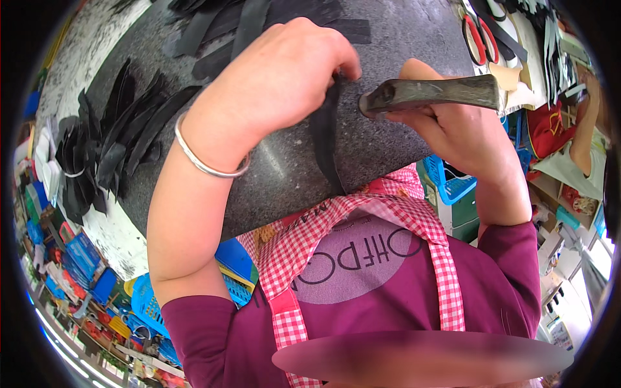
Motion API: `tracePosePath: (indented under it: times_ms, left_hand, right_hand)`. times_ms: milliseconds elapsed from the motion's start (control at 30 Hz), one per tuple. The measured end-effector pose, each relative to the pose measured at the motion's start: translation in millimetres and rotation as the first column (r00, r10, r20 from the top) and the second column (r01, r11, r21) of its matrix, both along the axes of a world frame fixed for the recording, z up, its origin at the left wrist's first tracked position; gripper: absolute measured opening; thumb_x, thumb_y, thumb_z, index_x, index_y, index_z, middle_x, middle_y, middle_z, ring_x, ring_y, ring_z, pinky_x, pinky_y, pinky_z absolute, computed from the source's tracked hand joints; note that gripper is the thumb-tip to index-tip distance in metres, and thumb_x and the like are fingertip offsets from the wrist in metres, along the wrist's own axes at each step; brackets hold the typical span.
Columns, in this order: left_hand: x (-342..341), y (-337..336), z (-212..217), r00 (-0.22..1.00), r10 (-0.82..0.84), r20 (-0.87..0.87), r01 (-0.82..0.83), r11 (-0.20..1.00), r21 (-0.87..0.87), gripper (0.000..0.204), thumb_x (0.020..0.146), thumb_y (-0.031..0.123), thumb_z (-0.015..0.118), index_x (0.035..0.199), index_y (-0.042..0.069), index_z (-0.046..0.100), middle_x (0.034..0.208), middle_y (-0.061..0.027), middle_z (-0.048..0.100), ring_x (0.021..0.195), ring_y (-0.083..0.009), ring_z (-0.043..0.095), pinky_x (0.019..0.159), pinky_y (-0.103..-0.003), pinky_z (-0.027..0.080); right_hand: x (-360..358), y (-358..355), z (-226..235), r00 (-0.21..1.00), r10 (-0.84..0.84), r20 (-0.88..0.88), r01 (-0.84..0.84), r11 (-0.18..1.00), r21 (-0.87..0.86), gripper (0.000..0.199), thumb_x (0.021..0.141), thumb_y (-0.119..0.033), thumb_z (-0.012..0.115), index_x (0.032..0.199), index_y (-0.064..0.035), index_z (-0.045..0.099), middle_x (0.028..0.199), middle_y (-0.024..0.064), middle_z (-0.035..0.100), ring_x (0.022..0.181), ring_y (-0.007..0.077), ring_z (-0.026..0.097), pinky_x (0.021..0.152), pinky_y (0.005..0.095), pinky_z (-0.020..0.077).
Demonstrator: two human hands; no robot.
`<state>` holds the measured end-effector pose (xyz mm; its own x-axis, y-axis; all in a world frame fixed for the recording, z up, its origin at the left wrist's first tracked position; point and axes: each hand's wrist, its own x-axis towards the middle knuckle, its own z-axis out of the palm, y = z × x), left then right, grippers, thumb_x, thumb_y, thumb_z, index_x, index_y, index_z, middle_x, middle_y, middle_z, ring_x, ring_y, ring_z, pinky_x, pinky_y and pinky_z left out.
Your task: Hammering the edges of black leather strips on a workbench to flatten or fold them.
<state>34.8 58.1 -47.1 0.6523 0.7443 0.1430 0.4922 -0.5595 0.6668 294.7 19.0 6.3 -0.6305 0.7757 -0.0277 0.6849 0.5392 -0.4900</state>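
Note:
On a dark speckled stone slab [278, 194] lies a narrow black strip [326, 142], leather-like, running toward my apron. My left hand [284, 74] bends over its far end, fingers closed on it; the fingertips are partly hidden. My right hand [446, 126] is wrapped round a hammer whose dark worn metal head [440, 92] lies across the top of the fist. Its rounded face points left, toward the strip, and stands apart from it. The hammer's handle is hidden by the hand.
A tied bundle of black strips [116, 139] rests at the slab's left edge. More flat black pieces [252, 29] lie at the far side. Red-handled scissors [480, 39] are at the far right, near a blue basket [449, 181]. Another person's arm [585, 129] shows at right.

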Motion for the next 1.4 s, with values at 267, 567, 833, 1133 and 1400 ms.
tracePosePath:
  times_ms: [267,567,833,1133,1400]
  left_hand:
    - [5.2,-24.5,7.7,0.994,0.079,-0.070,-0.080,0.997,-0.014,0.018,0.083,0.000,0.083,0.100,0.001,0.078,0.089,-0.0171,0.078,0.084,-0.0354,0.079,0.073,-0.042,0.061]
    - [-6.9,-46.4,-9.6,0.995,0.100,0.007,-0.099,0.970,0.222,0.019,0.084,0.005,0.084,0.103,0.008,0.082,0.095,-0.0054,0.074,0.086,-0.0269,0.073,0.076,-0.039,0.059]
    - [-4.7,-46.3,-10.7,0.991,0.069,-0.115,-0.015,0.909,0.418,0.020,0.079,0.007,0.082,0.099,0.011,0.081,0.095,0.0007,0.073,0.083,-0.0213,0.069,0.072,-0.036,0.053]
    - [-10.4,-51.1,-25.9,0.979,0.162,0.122,-0.189,0.947,0.261,0.016,0.082,0.010,0.088,0.096,0.009,0.081,0.092,-0.0023,0.073,0.082,-0.0239,0.069,0.073,-0.037,0.054]
    - [-0.5,-71.6,-19.1,0.957,0.285,0.048,-0.284,0.897,0.339,0.019,0.081,0.009,0.090,0.098,0.007,0.082,0.089,-0.0051,0.072,0.082,-0.0266,0.070,0.073,-0.039,0.057]
  right_hand:
    - [-6.1,-4.8,-15.5,1.000,-0.005,0.031,0.005,1.000,0.007,0.027,0.099,-0.020,0.077,0.110,-0.0097,0.055,0.076,0.0169,0.068,0.077,0.0447,0.071,0.058,0.0528,0.0526]
    - [0.1,1.1,-14.2,1.000,-0.004,-0.027,0.006,0.998,0.055,0.023,0.098,-0.019,0.078,0.105,-0.0094,0.058,0.076,0.0171,0.066,0.074,0.0431,0.070,0.058,0.0511,0.0526]
    - [-2.3,3.7,-18.1,0.993,0.021,0.116,-0.038,0.989,0.142,0.015,0.099,-0.016,0.079,0.103,-0.0080,0.068,0.079,0.0122,0.059,0.075,0.0363,0.069,0.063,0.0452,0.0508]
    - [-6.9,6.9,-18.3,0.996,0.067,0.065,-0.077,0.985,0.158,0.015,0.099,-0.012,0.075,0.106,-0.0081,0.062,0.074,0.0141,0.064,0.069,0.0393,0.069,0.058,0.0482,0.0516]
    - [-13.2,6.4,-22.3,0.993,0.109,0.037,-0.114,0.972,0.207,0.018,0.100,-0.012,0.071,0.109,-0.0063,0.057,0.069,0.0161,0.065,0.068,0.0420,0.071,0.054,0.0506,0.0532]
